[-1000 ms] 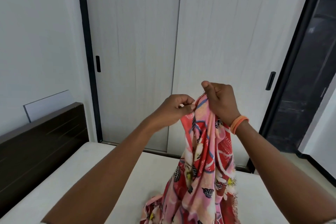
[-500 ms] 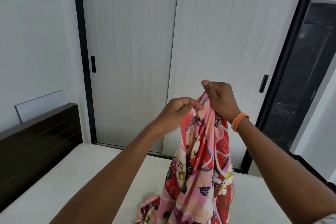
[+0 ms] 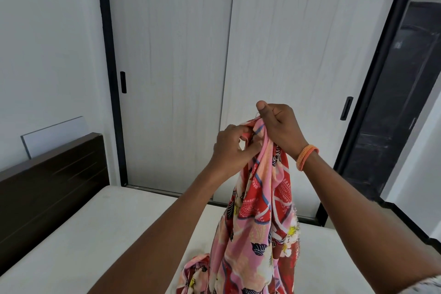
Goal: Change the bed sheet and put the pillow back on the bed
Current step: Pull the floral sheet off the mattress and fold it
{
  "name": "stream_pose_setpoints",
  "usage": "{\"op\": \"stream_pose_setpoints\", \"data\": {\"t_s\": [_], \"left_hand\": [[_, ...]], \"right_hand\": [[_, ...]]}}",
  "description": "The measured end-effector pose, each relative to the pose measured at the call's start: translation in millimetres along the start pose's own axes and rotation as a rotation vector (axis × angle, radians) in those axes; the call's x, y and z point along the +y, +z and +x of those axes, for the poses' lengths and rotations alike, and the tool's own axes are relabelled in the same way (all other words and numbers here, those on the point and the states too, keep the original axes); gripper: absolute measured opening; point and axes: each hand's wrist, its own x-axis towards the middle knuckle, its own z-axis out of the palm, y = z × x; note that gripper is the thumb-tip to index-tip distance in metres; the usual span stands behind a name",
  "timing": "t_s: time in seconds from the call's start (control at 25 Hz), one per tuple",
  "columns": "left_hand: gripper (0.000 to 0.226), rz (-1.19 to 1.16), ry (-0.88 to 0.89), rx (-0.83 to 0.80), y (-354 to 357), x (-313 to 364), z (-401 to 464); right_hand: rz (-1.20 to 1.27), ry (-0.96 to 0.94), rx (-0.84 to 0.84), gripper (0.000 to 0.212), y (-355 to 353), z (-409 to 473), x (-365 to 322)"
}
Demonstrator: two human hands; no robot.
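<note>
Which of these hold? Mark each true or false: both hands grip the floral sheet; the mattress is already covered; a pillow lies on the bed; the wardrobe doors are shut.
1. Both the left hand and right hand grip the floral sheet: true.
2. The mattress is covered: false, it is bare; the sheet hangs bunched from the hands.
3. A pillow lies on the bed: false, none shows.
4. The wardrobe doors are shut: true.

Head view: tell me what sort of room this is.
Most likely a bedroom. A bare white mattress lies against a dark wooden headboard, and a sliding-door wardrobe stands behind it. Both hands hold up a floral bed sheet.
</note>
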Motion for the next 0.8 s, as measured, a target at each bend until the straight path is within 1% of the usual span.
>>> {"op": "stream_pose_setpoints", "data": {"t_s": [0.04, 0.08, 0.12, 0.2, 0.28, 0.4, 0.48, 0.56, 0.64, 0.72, 0.8], "left_hand": [[0.023, -0.144, -0.061, -0.046, 0.0, 2.5, -1.1], [0.022, -0.237, -0.1, -0.09, -0.5, 4.6, -2.8], [0.021, -0.265, -0.105, -0.112, -1.1, 5.7, -4.1], [0.015, -0.243, -0.072, -0.078, -2.8, 9.9, -6.8], [0.014, -0.295, -0.077, -0.073, -5.8, 15.1, -8.8], [0.017, -0.393, -0.19, -0.227, -5.9, 14.0, -14.8], [0.018, -0.34, -0.237, -0.319, 0.8, 9.9, -25.9], [0.02, -0.276, -0.258, -0.39, 12.6, 6.4, -43.0], [0.026, -0.236, -0.268, -0.433, 26.4, -1.4, -57.9], [0.033, -0.097, -0.236, -0.39, 38.8, -10.7, -67.0], [0.048, 0.062, -0.202, -0.368, 50.1, -22.4, -74.8]], "right_hand": [[0.015, 0.002, -0.004, 0.062, -0.4, -0.2, 0.7], [0.015, 0.0, -0.006, 0.065, -1.3, -0.7, 1.4], [0.0, -0.001, -0.002, 0.065, -2.6, -1.0, 2.7], [-0.024, 0.004, 0.014, 0.059, -7.3, -2.1, 6.1], [-0.055, 0.007, 0.013, 0.056, -11.1, -2.4, 10.0], [-0.067, 0.0, 0.055, 0.059, -12.5, -3.6, 14.4], [-0.08, 0.015, 0.1, 0.06, -12.5, -1.8, 16.8], [-0.066, 0.072, 0.142, 0.06, -13.1, -0.2, 18.0], [-0.037, 0.129, 0.176, 0.06, -14.2, 0.9, 20.5], [0.002, 0.164, 0.202, 0.06, -15.3, 1.5, 22.9], [0.028, 0.186, 0.236, 0.059, -17.5, 3.6, 23.5]]}}
